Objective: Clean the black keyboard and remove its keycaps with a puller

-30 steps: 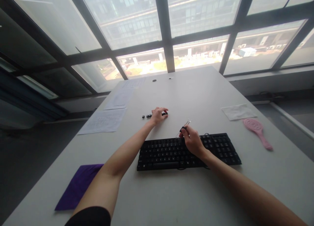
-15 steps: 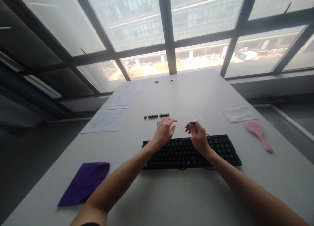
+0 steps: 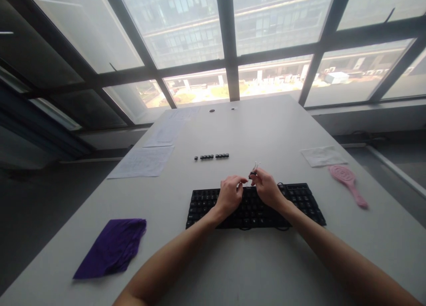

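Left hand [image 3: 229, 194]: above the keyboard [image 3: 254, 205], over its upper middle rows, fingers curled, fingertips reaching toward the right hand; grip state not discernible, contents not visible. Right hand [image 3: 266, 188]: just beside the left, over the keyboard's far edge, grip pinched on a small puller [image 3: 254, 171], a thin clear tool with a dark part at the fingertips, tip angled up and away from the body. Keyboard: black, lying flat on the table [image 3: 253, 133], long side across the view, near the middle, partly covered by both hands and wrists. Keycaps [image 3: 212, 156]: a short row of small black pieces on the table beyond the keyboard, left of centre, well apart from both hands. Cloth [image 3: 111, 248]: purple, crumpled flat, near left part of the table. Papers [image 3: 142, 161]: printed sheets along the left edge, more of them farther back toward the window. Wipe [image 3: 323, 156]: white sheet at the right side of the table. Brush [image 3: 348, 182]: pink, just in front of the wipe, handle pointing toward the near right. Two small round holes [image 3: 212, 111] at the far end of the table. Window [image 3: 213, 35]: large panes in dark frames behind the table, buildings outside.
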{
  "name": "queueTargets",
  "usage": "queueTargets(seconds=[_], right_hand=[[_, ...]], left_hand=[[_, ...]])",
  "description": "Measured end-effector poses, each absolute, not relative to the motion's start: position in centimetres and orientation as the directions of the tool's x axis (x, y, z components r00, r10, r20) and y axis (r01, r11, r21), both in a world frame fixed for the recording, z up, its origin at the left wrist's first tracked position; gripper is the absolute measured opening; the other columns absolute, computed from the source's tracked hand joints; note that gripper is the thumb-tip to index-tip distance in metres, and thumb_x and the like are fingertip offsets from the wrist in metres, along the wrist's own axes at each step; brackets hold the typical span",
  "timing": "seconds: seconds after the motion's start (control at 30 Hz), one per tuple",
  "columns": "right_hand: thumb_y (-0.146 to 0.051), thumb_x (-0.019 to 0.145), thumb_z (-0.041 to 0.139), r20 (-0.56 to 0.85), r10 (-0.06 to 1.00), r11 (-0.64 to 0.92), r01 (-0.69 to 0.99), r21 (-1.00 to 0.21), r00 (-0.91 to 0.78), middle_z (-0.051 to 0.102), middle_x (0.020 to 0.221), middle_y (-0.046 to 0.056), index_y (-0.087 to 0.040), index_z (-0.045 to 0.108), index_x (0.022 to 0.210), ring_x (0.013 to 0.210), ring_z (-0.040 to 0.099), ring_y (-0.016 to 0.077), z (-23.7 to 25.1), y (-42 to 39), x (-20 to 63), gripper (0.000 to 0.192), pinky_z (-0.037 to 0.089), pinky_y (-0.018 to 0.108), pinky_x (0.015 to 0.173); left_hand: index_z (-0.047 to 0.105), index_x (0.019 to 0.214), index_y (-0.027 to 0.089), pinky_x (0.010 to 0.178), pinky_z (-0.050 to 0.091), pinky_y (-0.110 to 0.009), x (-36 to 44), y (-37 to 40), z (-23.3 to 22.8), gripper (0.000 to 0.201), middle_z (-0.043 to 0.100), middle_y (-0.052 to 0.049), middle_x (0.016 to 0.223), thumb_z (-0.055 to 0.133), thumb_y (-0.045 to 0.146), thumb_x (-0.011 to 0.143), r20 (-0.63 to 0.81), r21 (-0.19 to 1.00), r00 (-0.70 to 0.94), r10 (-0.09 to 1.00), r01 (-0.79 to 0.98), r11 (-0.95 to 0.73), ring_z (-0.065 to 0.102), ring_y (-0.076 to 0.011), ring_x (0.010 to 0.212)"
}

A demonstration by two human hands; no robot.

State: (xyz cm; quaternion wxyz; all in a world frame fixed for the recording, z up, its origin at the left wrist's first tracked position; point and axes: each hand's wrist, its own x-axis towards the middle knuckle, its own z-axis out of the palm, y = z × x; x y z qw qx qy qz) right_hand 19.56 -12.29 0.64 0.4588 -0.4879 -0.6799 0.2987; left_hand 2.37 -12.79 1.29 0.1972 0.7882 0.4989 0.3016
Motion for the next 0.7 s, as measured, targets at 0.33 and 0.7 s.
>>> queueTargets(seconds=[0.33,0.7], right_hand=[[-0.022,0.099,0.046,0.358,0.898,0.439,0.486,-0.755,-0.254,0.054,0.081,0.001,-0.023,0.048,0.079,0.073,0.051,0.017,1.7,-13.0,19.3,0.02,0.039,0.028,0.069],[-0.024,0.102,0.044,0.438,0.845,0.534,0.543,-0.648,-0.309,0.056,0.082,0.003,-0.023,0.052,0.081,0.074,0.051,0.018,0.5,-14.2,19.3,0.022,0.039,0.028,0.07]], left_hand=[[0.068,0.095,0.022,0.09,0.043,-0.036,2.3,-12.9,1.3,0.026,0.073,-0.002,0.096,0.051,0.004,0.086,0.28,0.589,0.348,0.895,0.673,-0.446,0.063,-0.0212,0.097],[0.065,0.095,0.021,0.089,0.045,-0.037,2.4,-13.6,2.0,0.011,0.069,-0.005,0.1,0.065,0.019,0.085,0.255,0.515,0.475,0.842,0.67,-0.534,0.06,-0.0235,0.098]])
